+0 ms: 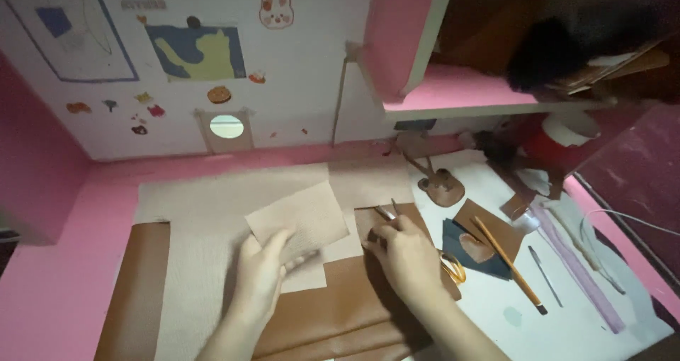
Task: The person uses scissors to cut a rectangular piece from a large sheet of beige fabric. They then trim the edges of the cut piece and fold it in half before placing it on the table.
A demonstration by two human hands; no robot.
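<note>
My left hand (258, 276) pinches a cut rectangle of tan leather-like sheet (297, 216), lifting it off the larger beige sheet (212, 205) spread on the desk. My right hand (407, 255) grips scissors with yellow handles (453, 267); their blades (388, 211) point away from me, at the edge of a brown sheet (354, 297). The two hands sit close together near the middle of the desk.
A brown pencil (506, 262), a thin metal tool (545, 276), a dark blue piece with a heart cutout (474, 247), a bear-shaped brown piece (443, 187) and a long pale ruler (577, 272) lie to the right. Pink shelf (460, 92) overhangs; stickered white wall behind.
</note>
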